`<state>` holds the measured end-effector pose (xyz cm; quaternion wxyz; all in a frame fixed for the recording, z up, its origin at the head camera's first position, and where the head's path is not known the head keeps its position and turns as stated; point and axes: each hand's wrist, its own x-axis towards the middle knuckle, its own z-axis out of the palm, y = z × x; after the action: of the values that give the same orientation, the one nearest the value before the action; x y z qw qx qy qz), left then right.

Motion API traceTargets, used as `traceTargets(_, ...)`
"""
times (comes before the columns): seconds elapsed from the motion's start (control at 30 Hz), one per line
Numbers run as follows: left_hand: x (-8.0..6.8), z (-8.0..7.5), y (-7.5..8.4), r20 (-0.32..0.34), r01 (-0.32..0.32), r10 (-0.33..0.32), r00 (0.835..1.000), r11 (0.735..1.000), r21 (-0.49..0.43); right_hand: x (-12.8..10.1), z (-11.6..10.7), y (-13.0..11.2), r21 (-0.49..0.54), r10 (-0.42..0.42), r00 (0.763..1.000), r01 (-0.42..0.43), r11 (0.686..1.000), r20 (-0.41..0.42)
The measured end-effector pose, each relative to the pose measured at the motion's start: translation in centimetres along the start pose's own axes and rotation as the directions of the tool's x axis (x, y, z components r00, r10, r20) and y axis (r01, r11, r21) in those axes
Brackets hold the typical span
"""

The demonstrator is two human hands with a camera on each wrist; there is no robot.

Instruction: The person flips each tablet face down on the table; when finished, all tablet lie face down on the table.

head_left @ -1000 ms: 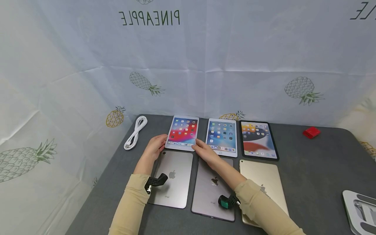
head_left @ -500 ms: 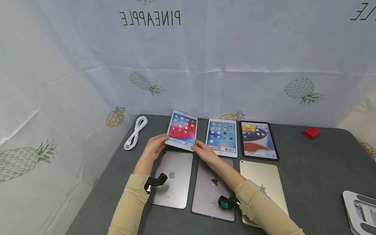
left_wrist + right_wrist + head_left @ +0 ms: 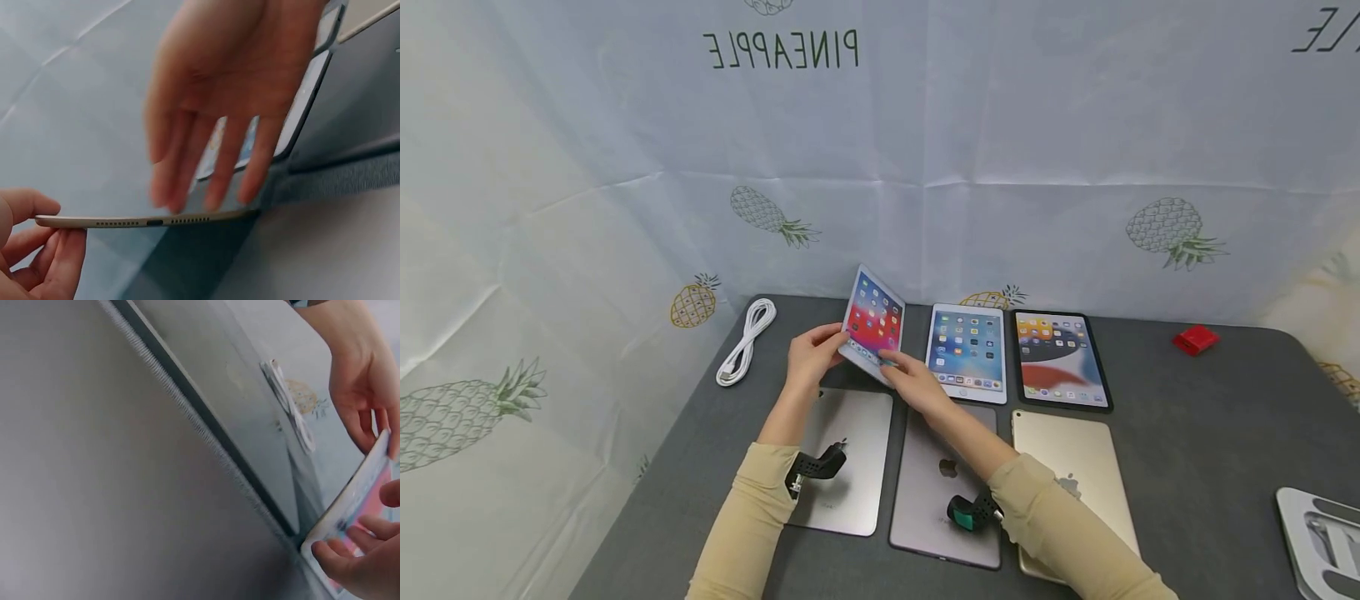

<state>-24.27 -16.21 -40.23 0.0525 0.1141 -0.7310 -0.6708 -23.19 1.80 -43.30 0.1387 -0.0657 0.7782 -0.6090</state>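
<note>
1. A lit tablet [image 3: 873, 322] is held tilted above the desk [image 3: 1187, 433], back left.
2. Its near edge is pinched by left hand [image 3: 812, 354] and right hand [image 3: 913, 385] fingers [image 3: 337, 556].
3. Five other tablets lie flat nearby.

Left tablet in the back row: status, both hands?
Left hand and right hand both gripping the red-screen tablet at its near edge. Tablet tilted up, off the table. Nothing in the way.
</note>
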Motion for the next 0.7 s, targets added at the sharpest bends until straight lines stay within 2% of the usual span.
traceTargets(0.33, -0.5, 1.9, 1.2, 0.039, -0.086, 0.084, 0.996, 0.996, 0.039, 0.0, 0.1, -2.0, 0.044, -0.170, 0.984, 0.172, 0.984, -0.055)
traceTargets(0.43, -0.8, 2.3, 1.4, 0.054, -0.094, 0.092, 0.994, 0.995, 0.039, -0.1, -0.1, -2.4, 0.060, -0.184, 0.981, 0.188, 0.980, -0.065)
traceTargets(0.7, -1.5, 3.3, 1.8, 0.101, -0.083, 0.081, 0.992, 0.996, 0.016, -0.3, -0.7, -2.7, 0.177, -0.178, 0.982, 0.187, 0.966, -0.066)
